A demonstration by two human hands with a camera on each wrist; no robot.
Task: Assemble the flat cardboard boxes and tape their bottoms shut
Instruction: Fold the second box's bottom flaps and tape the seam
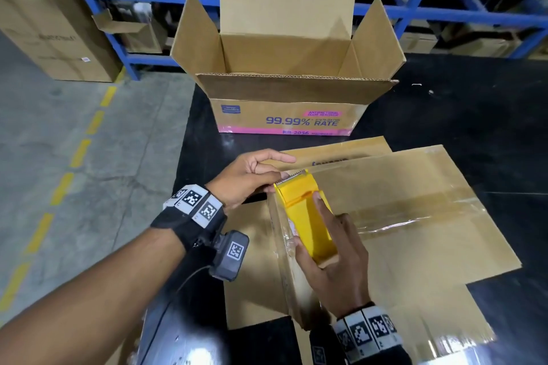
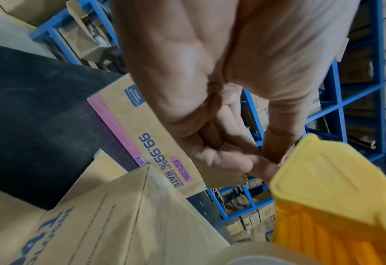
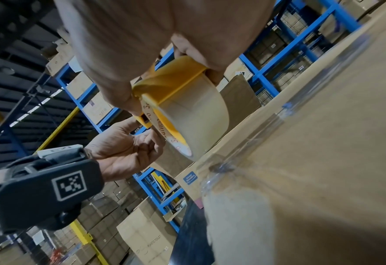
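A brown cardboard box lies bottom-up in front of me on the black table. A strip of clear tape runs along its centre seam. My right hand grips a yellow tape dispenser at the box's left edge, with the tape roll under the palm. My left hand is at the dispenser's toothed blade, thumb and curled fingers pinching the tape end there. In the left wrist view, the left hand closes right beside the dispenser.
An assembled open box printed "99.99% RATE" stands upright behind, flaps up. More flat cardboard lies under the taped box. Blue racking with cartons runs along the back. The concrete floor with a yellow dashed line is on the left.
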